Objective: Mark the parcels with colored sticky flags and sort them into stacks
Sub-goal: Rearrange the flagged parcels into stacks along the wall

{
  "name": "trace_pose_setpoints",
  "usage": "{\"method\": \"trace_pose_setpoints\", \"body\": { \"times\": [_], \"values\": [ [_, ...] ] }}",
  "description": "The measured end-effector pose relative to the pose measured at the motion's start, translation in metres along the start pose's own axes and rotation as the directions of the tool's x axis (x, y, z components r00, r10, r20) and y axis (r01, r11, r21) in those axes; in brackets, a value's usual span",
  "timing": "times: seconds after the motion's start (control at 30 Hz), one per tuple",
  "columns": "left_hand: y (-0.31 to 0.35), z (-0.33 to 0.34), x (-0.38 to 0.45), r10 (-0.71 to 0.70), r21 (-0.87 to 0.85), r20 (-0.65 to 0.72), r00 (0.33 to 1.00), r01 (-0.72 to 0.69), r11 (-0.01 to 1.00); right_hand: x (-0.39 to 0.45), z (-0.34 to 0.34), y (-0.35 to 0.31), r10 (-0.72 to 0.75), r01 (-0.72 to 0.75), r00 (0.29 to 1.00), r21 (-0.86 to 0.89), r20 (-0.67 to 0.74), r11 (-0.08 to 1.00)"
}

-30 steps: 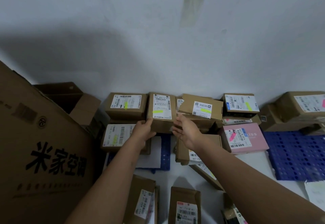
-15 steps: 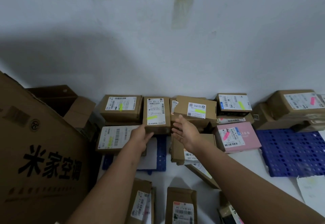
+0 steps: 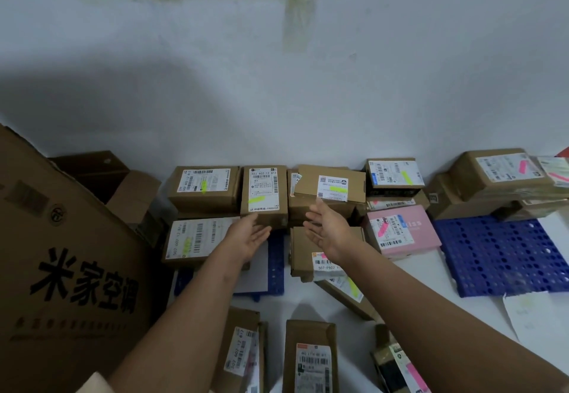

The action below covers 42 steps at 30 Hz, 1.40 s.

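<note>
Hands, my left and right, are wide open and hold nothing just near the stiff, light-looking yellow-flag box; I would grip its two sides.

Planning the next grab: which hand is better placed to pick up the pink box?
Right, probably. The right hand is open and empty, just left of the pink box. The left hand, also open, sits farther away below the yellow-flagged parcel.
</note>
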<state>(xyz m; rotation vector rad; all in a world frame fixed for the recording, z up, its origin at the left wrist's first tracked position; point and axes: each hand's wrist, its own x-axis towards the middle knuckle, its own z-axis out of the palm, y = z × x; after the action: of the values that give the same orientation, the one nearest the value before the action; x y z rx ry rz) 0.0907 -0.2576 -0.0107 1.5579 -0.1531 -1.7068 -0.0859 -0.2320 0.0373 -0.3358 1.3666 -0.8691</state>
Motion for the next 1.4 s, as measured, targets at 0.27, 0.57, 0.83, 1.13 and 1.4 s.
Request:
{"method": "trace_pose_setpoints", "body": {
  "times": [0.27, 0.57, 0.83, 1.13, 1.4],
  "values": [
    [-0.026, -0.045, -0.045, 0.149, 0.138, -0.065, 0.987, -0.139, 0.981, -0.021, -0.015, 0.026, 0.014, -0.009, 0.997, -0.067, 0.08, 0.998],
    [-0.103, -0.146, -0.082, 0.478, 0.683, -0.237, 0.846, -0.205, 0.701, -0.058, -0.018, 0.093, 0.122, -0.105, 0.982, -0.121, 0.142, 0.987],
    [-0.192, -0.169, -0.092, 0.322, 0.97, -0.192, 0.927, 0.13, 0.203, -0.078, -0.04, 0.118, 0.152, -0.14, 0.984, -0.134, 0.089, 0.981],
    [-0.186, -0.177, -0.105, 0.31, 0.948, -0.155, 0.938, 0.053, 0.312, -0.082, -0.043, 0.13, 0.167, -0.155, 0.983, -0.14, 0.081, 0.978],
    [-0.103, -0.162, -0.146, 0.147, 0.454, 0.289, 0.946, -0.271, 0.849, -0.084, -0.032, 0.128, 0.152, -0.143, 0.98, -0.082, 0.127, 0.986]
  ]
}}
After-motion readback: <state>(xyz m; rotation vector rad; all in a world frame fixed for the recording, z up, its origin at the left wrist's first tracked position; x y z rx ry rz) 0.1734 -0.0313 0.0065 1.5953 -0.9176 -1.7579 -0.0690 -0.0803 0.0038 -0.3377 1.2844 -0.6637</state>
